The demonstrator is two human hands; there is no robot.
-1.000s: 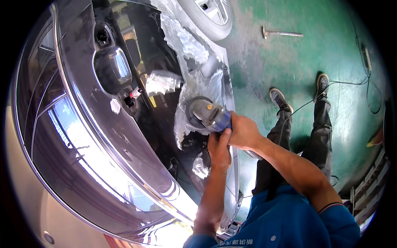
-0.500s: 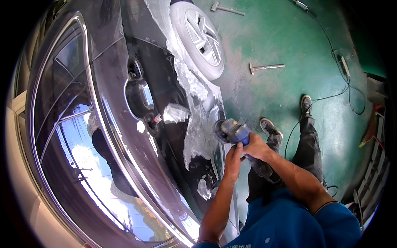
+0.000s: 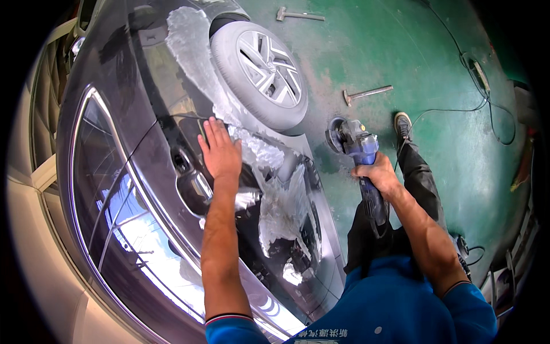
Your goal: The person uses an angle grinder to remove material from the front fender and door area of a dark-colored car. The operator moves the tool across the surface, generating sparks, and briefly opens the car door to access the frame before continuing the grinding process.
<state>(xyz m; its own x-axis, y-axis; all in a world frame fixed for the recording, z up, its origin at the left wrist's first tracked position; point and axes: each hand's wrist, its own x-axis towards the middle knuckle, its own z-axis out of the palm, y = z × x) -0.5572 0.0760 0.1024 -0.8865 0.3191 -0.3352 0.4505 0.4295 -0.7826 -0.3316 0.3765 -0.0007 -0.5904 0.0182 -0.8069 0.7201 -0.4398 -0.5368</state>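
swings angle grinder (image 3: 361,147) off car body (image 3: 150,172), clasped in right hand (image 3: 377,174); lays open, empty left hand (image 3: 222,155) beside seemingly part-ground, uneven grey patch (image 3: 197,62).

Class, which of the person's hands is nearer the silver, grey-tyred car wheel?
Left. The left hand rests on the dark car body beside the wheel; the right hand, gripping a blue-and-black grinder, is farther off.

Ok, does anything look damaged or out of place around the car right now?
Yes. The car's dark side has ragged grey patches near the wheel, rough against the smooth surface around them, so it looks damaged or stripped. Two hammers also lie loose on the green floor.
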